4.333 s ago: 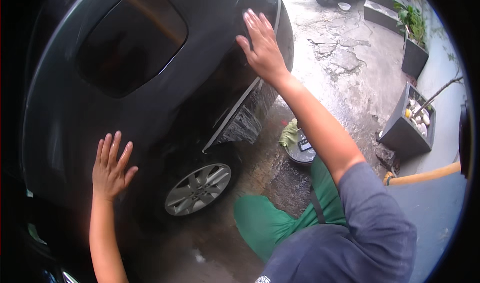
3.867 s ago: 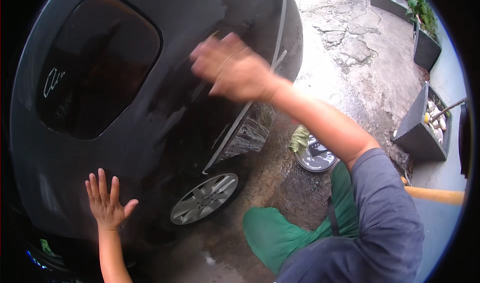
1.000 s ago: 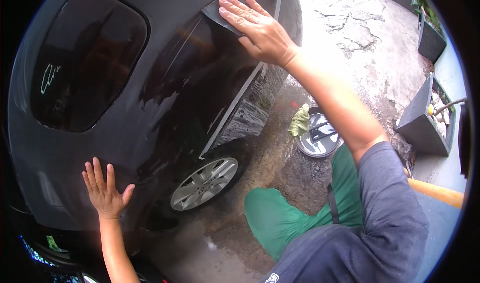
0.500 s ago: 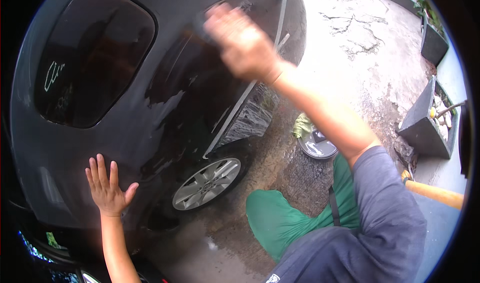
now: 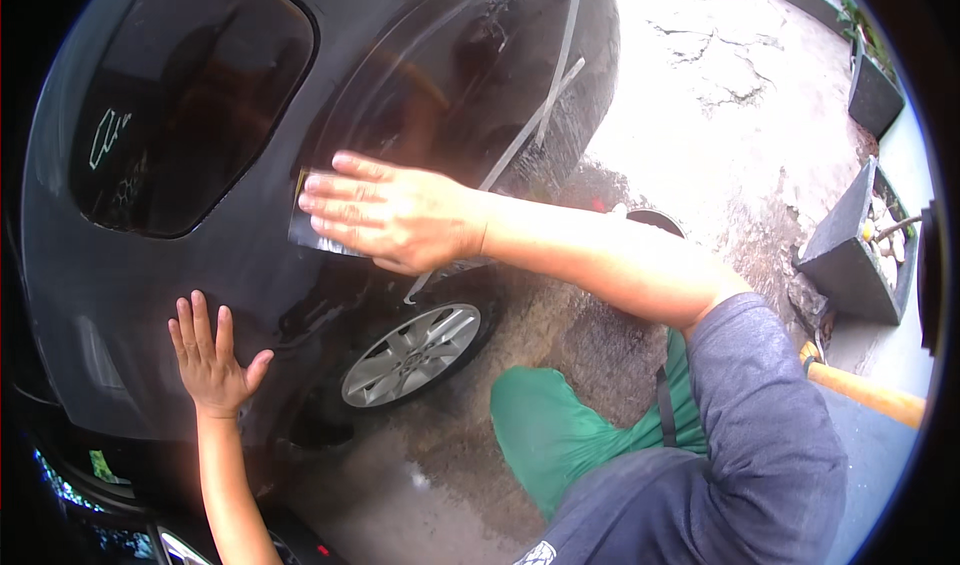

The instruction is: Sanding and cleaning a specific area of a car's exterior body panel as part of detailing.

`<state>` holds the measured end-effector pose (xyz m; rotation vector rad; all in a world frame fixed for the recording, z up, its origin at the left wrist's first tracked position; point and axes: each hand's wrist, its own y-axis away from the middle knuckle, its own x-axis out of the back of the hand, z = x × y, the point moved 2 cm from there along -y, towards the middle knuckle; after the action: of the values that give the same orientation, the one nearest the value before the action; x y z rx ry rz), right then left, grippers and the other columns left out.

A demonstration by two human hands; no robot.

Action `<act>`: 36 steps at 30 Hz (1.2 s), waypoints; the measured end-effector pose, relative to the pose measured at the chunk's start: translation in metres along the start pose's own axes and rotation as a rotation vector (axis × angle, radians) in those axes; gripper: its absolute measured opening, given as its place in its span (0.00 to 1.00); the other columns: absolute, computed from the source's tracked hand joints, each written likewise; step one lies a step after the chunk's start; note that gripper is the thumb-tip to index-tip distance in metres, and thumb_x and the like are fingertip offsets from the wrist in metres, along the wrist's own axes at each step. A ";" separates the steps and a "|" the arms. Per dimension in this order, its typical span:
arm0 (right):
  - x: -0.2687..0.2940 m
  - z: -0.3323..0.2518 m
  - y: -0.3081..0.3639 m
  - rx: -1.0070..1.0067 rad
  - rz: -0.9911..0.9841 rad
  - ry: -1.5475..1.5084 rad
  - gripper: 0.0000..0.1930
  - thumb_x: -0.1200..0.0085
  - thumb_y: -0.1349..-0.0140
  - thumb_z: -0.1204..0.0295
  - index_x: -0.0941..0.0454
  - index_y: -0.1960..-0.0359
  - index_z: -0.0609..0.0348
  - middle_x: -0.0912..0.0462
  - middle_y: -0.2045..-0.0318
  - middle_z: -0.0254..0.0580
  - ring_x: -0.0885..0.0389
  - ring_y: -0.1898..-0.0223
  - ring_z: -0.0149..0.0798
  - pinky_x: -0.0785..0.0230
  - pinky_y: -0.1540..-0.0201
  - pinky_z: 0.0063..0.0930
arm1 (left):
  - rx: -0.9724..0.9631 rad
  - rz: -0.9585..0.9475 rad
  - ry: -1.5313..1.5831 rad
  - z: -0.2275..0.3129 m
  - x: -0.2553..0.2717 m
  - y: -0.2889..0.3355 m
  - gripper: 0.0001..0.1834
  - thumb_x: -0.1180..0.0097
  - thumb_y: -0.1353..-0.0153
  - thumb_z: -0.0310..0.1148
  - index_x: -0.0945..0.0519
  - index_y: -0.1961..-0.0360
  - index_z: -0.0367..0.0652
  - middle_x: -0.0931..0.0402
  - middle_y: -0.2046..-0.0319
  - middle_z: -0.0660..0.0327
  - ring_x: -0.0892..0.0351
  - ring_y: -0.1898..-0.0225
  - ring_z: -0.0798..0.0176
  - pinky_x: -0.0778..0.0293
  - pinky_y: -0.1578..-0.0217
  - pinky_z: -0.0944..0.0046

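My right hand (image 5: 400,215) lies flat on the dark car's (image 5: 250,295) rear side panel, above the wheel (image 5: 412,355). Under its fingers is a thin dark sheet of sandpaper (image 5: 303,227), pressed against the panel; the palm hides most of it. The panel around it looks wet and glossy, with dull patches. Lower left, my left hand (image 5: 212,365) rests on the dull bodywork with fingers spread, holding nothing. A side window (image 5: 195,100) with a light marking sits above it. Strips of pale tape (image 5: 530,130) run along the panel's lower edge.
A round bucket (image 5: 655,217) stands on the wet concrete, mostly hidden behind my right forearm. Grey planters (image 5: 855,250) with stones and plants line the wall at the right. A wooden handle (image 5: 870,393) lies beside me. My bent green-clad leg (image 5: 550,435) is near the wheel.
My right hand has swept down and left across the panel, from near the top to above the wheel, and the sheet under it now shows. My left hand stays in place.
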<state>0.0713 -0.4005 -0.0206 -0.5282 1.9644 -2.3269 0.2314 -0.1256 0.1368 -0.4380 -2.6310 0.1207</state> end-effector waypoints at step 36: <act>0.044 -0.047 0.526 -1.626 -1.679 0.191 0.24 0.52 0.35 0.64 0.26 0.42 0.69 0.23 0.41 0.64 0.27 0.36 0.60 0.35 0.33 0.45 | 0.049 -0.142 -0.048 -0.003 0.016 -0.002 0.48 0.58 0.34 0.69 0.38 0.28 0.38 0.41 0.28 0.45 0.46 0.25 0.42 0.55 0.25 0.44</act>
<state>-0.0773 -0.4679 -0.5247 -2.6420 3.6584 0.5013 0.2182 -0.1220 0.1465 -0.2340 -2.6893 0.1509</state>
